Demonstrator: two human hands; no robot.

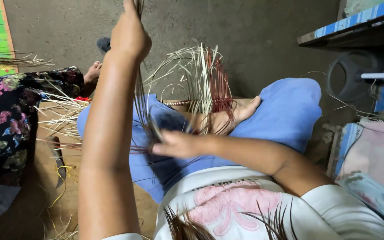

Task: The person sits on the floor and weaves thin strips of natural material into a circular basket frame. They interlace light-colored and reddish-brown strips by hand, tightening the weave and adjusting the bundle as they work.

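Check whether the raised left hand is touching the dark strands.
Touching. The head view shows the left hand closed around the dark strands, which run from its fist down toward the lap.

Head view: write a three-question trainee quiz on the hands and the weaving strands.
1. True or false: the left hand is raised, gripping dark strands.
2. The right hand is: A) on the floor, B) at the strands over the lap, C) holding the knife.
3. What lies on the mat beside the left arm?

Key: 1 true. 2 B. 3 A knife, among loose pale strands.
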